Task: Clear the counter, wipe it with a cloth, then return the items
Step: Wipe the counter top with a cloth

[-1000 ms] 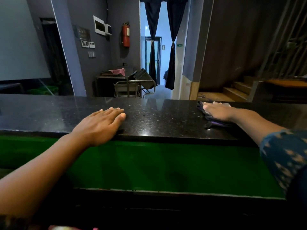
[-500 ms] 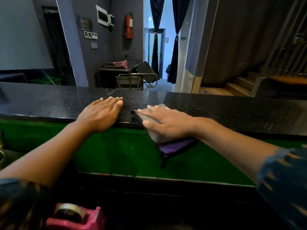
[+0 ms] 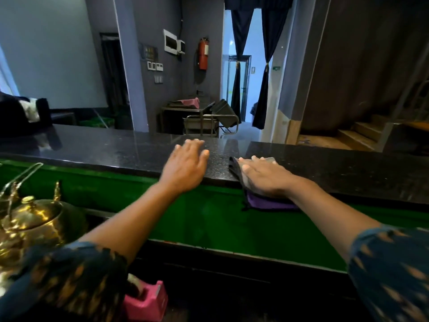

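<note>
A grey and purple cloth (image 3: pixel 267 201) is lying on the near edge of a black speckled counter (image 3: pixel 104 147), right of centre, with its purple part drooping over the lip above a green panel (image 3: pixel 209 217) below. The right hand (image 3: pixel 262 175) is pressing flat on top of the cloth, fingers straight and pointing left, not curled around it.

Judging from this, the main risk is the cloth slipping off the edge: much of it is hanging past the lip, and only downward pressure is keeping it in place. A wipe toward the person could drag it down onto the green ledge.

The left hand (image 3: pixel 185 168) is resting palm down on the counter just beside the cloth, fingers relaxed and spread, holding nothing. Both forearms are reaching forward from patterned sleeves.

Lower left, on a lower level in front of the counter, a brass kettle (image 3: pixel 30 219) is sitting. A pink tape dispenser (image 3: pixel 148 303) is showing at the bottom edge. These look like items waiting to be returned.
</note>
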